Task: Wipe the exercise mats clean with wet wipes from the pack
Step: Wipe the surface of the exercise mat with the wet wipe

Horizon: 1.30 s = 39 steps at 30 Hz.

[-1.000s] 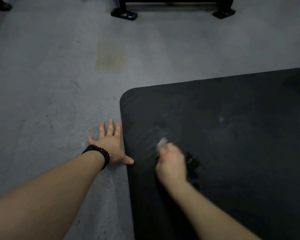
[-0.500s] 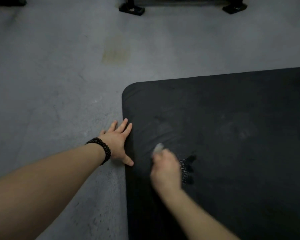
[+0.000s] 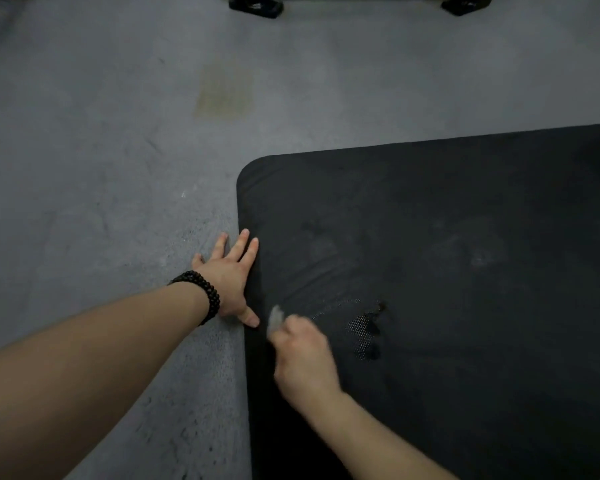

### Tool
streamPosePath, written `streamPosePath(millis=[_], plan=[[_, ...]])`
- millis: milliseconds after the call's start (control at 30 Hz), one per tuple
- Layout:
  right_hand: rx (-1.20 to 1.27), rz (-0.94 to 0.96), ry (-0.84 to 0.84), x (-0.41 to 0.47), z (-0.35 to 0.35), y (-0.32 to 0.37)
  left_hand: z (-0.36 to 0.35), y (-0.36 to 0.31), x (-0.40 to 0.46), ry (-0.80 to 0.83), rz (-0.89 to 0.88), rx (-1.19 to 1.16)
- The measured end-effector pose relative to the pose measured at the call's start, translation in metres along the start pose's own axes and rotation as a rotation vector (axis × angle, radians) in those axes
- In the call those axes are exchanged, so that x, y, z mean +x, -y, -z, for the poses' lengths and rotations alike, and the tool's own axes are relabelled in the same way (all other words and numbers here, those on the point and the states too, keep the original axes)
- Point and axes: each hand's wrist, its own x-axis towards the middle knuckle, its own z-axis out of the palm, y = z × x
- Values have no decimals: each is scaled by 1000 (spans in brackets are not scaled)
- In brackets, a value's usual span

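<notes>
Black foam, that is the exercise mat [image 3: 447, 271], lying flat on the grey concrete floor [image 3: 101, 168] with its rounded corner toward the upper left. Near its left edge the right hand [image 3: 303, 358] curls round a crumpled pale wet wipe [image 3: 275, 317], of which only a tip shows above the knuckles; the hand is blurred, so its grip can be read only as closed on the wipe. Just right of it lies a dark damp patch [image 3: 364, 327] where the mat's mesh texture shows. The left hand [image 3: 231, 271], a dark bead bracelet [image 3: 201, 292] on its wrist, rests flat with fingers spread, straddling the mat's edge and the floor.

To wipe well here, I judge the left hand should press the edge firmly so the mat does not creep, while the right works in overlapping strokes from the edge inward, taking in the faint pale smudges [image 3: 478, 258] farther right.

Against the frame half a second ago, the right hand has slid left toward the edge, uncovering more of the damp patch, and now sits just beside the left thumb. The left hand's fingers have crept a little onto the mat.
</notes>
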Motion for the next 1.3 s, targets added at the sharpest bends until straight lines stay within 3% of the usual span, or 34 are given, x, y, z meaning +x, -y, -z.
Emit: streamPosePath(millis=[67, 100, 167, 267, 300, 400, 467, 533, 633, 733, 933, 1000, 1067, 1167, 1233, 1300], plan=[[51, 73, 63, -2, 9, 4, -3, 1, -1, -20, -14, -8], [34, 31, -3, 3, 19, -8, -4, 1, -2, -21, -20, -17], [-50, -171, -169, 20, 40, -48, -1, 2, -2, -14, -18, -29], [-110, -503, -220, 30, 52, -87, 2, 0, -1, 17, -11, -21], [-81, -503, -204, 27, 47, -75, 1, -1, -1, 19, -10, -12], [6, -136, -36, -5, 6, 4, 0, -1, 0, 8, -12, 9], [75, 5, 83, -21, -6, 35, 0, -3, -1, 2, -15, 18], [145, -45, 13, -15, 6, 15, -2, -3, -3, -10, -17, 28], [7, -310, -233, 7, 39, -57, -4, -3, -6, -44, -62, 76], [-119, -520, -245, 14, 47, -83, -6, -3, -11, -118, -126, 132], [121, -82, 6, -20, -3, 14, -8, -11, -18, -197, -133, 184], [157, -168, -29, -17, 13, -9, -8, -11, -20, -202, -138, 193], [49, -366, -174, -8, 39, -57, -9, -11, -25, -240, -165, 239], [-85, -592, -239, -5, 62, -105, -3, -16, -28, -259, -204, 317], [-49, -483, -240, -13, 47, -76, 4, -20, -28, -203, -197, 321], [7, -226, -135, -29, 17, -23, 7, -22, -30, -85, -183, 290]])
